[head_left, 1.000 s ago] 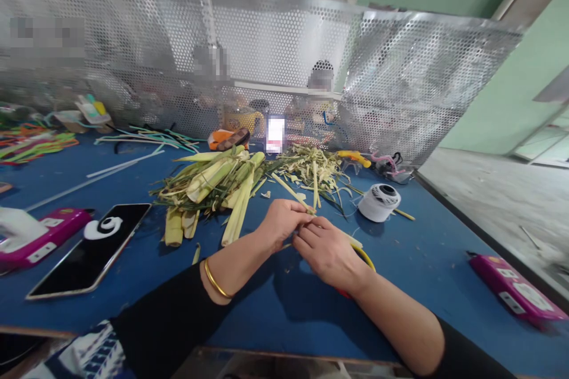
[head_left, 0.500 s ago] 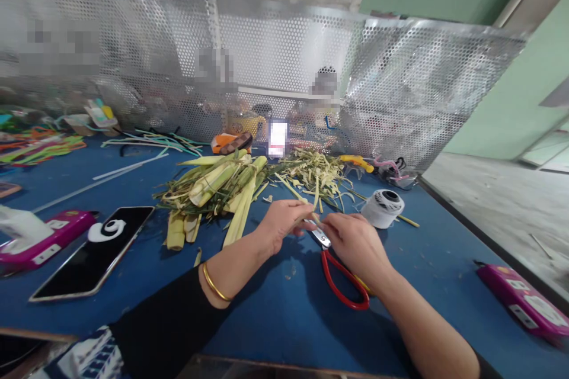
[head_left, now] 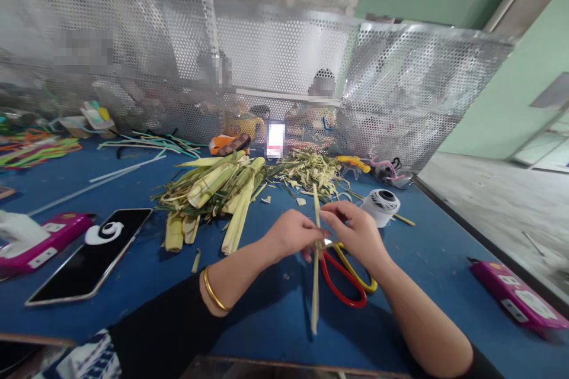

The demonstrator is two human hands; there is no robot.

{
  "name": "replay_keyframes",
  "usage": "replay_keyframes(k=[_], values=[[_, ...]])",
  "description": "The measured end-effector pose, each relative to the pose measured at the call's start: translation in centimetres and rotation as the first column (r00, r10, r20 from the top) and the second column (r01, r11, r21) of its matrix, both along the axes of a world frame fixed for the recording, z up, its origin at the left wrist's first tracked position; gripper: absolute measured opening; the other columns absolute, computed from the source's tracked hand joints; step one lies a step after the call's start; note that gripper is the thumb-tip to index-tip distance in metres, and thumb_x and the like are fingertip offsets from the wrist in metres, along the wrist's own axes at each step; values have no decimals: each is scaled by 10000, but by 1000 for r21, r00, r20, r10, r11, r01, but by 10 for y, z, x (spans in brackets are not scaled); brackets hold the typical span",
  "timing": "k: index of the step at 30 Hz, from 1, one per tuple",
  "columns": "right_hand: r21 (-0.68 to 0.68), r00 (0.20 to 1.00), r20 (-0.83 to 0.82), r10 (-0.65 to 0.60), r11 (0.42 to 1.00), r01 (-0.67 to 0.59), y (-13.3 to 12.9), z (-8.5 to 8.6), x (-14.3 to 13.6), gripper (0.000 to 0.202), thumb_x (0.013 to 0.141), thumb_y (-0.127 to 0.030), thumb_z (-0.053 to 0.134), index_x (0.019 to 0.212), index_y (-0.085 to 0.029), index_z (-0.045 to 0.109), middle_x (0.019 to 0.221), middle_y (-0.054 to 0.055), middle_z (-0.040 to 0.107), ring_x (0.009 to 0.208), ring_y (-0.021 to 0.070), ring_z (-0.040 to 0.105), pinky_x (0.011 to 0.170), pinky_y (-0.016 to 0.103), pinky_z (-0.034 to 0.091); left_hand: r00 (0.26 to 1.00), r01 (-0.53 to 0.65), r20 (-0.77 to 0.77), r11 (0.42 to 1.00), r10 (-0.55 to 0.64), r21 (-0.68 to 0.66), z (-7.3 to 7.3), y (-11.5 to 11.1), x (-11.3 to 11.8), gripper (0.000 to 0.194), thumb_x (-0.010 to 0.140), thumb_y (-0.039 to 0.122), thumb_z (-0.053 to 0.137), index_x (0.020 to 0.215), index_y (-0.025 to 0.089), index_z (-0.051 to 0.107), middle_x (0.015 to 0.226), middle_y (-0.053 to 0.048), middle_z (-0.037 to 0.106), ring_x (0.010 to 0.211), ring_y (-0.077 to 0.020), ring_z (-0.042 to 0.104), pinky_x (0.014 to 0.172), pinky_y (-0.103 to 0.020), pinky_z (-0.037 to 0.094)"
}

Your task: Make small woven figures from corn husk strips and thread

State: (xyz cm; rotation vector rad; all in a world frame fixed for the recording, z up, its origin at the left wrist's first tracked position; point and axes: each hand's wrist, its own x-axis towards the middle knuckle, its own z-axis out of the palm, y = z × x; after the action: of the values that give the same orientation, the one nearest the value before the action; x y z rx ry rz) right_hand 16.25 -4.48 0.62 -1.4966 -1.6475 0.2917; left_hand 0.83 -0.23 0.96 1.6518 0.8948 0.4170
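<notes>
While your left hand pinches the pale strip, the scissors are just beside it. Whether your right hand grips something, I cannot tell.

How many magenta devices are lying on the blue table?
2. One lies at the left, beside the black-screened device and partly covered by a white object; the other, at the right of the table. No others show, though some may be hidden.
</notes>
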Motion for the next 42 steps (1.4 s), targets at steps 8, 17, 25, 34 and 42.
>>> replay_keyframes(k=[8, 17, 25, 34, 42], values=[[45, 960, -280, 25, 999, -13, 0, -3, -4, 229, 806, -400, 590, 723, -187, 582, 560, -35, 522, 522, 120, 471, 525, 251, 389, 995, -84, -50, 994, 88, 75, -9, 1, 3, 327, 808, 352, 568, 571, 147, 663, 584, -45, 694, 390, -82, 546, 414, -172, 360], [411, 887, 445, -124, 908, -80, -9, -2, -6, 169, 907, -205, 510, 806, -195, 645, 770, 35, 715, 702, 165, 624, 751, 308, 435, 876, -194, 308, 856, 371, -479, -1, 7, 2, 76, 733, 176, 642, 694, 129, 687, 696, -62, 711, 629, -143, 670, 543, -202, 472], [428, 714, 676, -180, 885, -182, -7, -2, -8, 193, 909, -150, 519, 778, -193, 653, 752, 21, 689, 712, 165, 579, 892, 355, 356, 780, -111, 435, 783, 450, -612, -2, 10, 3, 99, 763, 124, 595, 710, 104, 677, 726, -66, 687, 652, -125, 641, 701, -249, 536], [266, 551, 834, -5, 879, -395, -8, -10, -24, 213, 908, -106, 468, 933, -188, 663, 865, 61, 640, 810, 203, 522, 868, 365, 381, 752, -157, 495, 848, 436, -507, -12, 9, 5, 37, 651, 70, 681, 632, 101, 676, 627, -29, 641, 573, -82, 557, 527, -174, 409], [388, 884, 467, 11, 896, -216, -4, -15, -20, 178, 909, -167, 480, 837, -200, 639, 843, 53, 667, 836, 190, 596, 843, 364, 415, 784, -145, 474, 861, 401, -488, -11, 6, 6, 108, 618, 125, 730, 725, 109, 720, 693, -42, 681, 604, -99, 595, 634, -217, 472]])
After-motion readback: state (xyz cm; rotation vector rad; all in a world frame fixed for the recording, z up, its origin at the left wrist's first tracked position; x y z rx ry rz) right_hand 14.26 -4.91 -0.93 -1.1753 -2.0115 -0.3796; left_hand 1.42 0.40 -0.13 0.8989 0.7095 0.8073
